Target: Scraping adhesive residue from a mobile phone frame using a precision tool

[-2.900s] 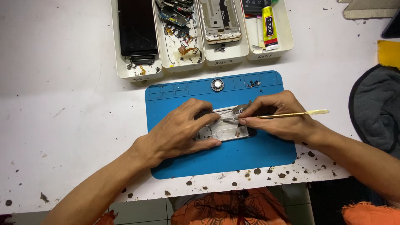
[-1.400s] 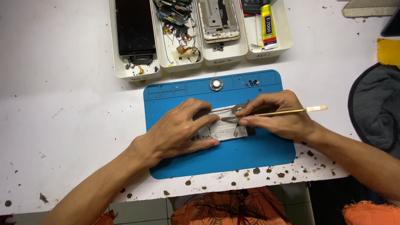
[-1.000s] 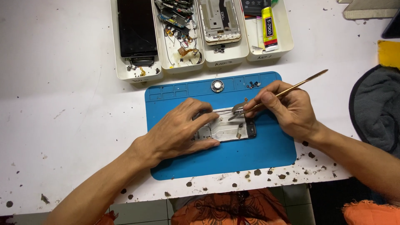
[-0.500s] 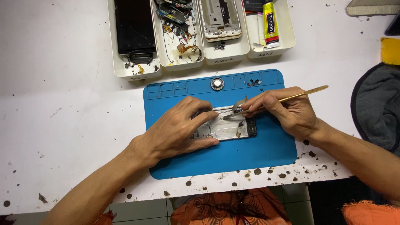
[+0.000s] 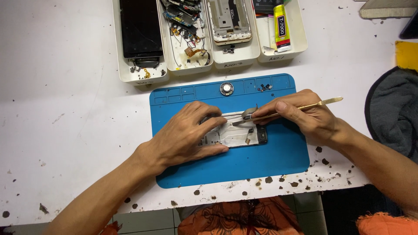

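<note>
White speckled worktop [image 5: 65, 109] carries a blue rubber mat [image 5: 270, 161]. Your left hand [image 5: 185, 139] half hides the opened phone frame [image 5: 237, 135], pressing it flat; your right hand [image 5: 307, 117] pinches slim brass tweezers [image 5: 300, 108], tips blurred.

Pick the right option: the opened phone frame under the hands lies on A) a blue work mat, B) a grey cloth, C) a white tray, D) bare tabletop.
A: the phone frame, pressed down by the left hand while the right hand holds gold tweezers, rests on the blue work mat.
</note>
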